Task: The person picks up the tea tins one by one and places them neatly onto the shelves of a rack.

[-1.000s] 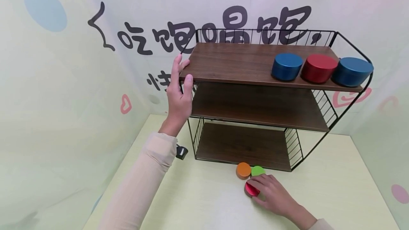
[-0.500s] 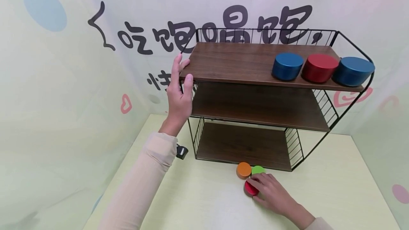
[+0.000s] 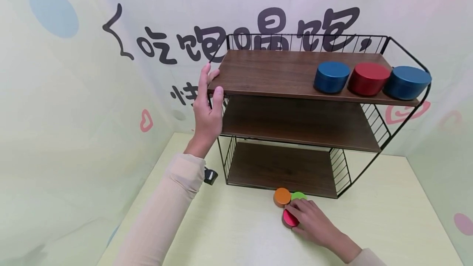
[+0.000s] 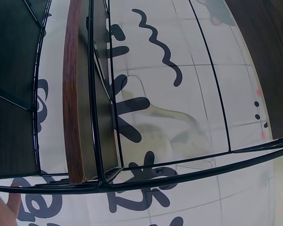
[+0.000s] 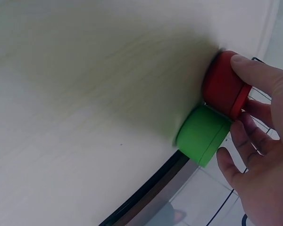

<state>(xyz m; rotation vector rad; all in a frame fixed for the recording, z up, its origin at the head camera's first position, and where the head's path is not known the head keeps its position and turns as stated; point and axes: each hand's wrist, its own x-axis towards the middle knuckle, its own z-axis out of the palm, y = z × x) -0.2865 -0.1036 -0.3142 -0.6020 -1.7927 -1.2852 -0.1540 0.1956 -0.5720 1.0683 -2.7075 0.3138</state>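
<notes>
My left hand [image 3: 207, 114] grips the left end of the top board on a three-tier shelf rack [image 3: 269, 73], thumb in front and fingers up at the side frame. On the table, just before the rack, my right hand [image 3: 314, 225] holds a small red round tin [image 3: 290, 219] between thumb and fingers. A green round tin [image 5: 203, 134] sits right against the red one, and some fingers lie close to it in the right wrist view. Beside them is an orange round tin [image 3: 282, 197]. In the left wrist view only a bit of the left hand [image 4: 2, 209] shows.
Larger tins stand at the right of the top board: a blue one [image 3: 331, 77], a dark red one [image 3: 369, 79] and another blue one [image 3: 407, 83]. A small black object [image 3: 210, 176] lies left of the rack. Printed cloth walls [image 3: 74, 93] enclose the table [image 3: 207, 225].
The right hand's fingers have shifted slightly at the small red tin, which stays in about the same spot. The left hand stays on the rack.
</notes>
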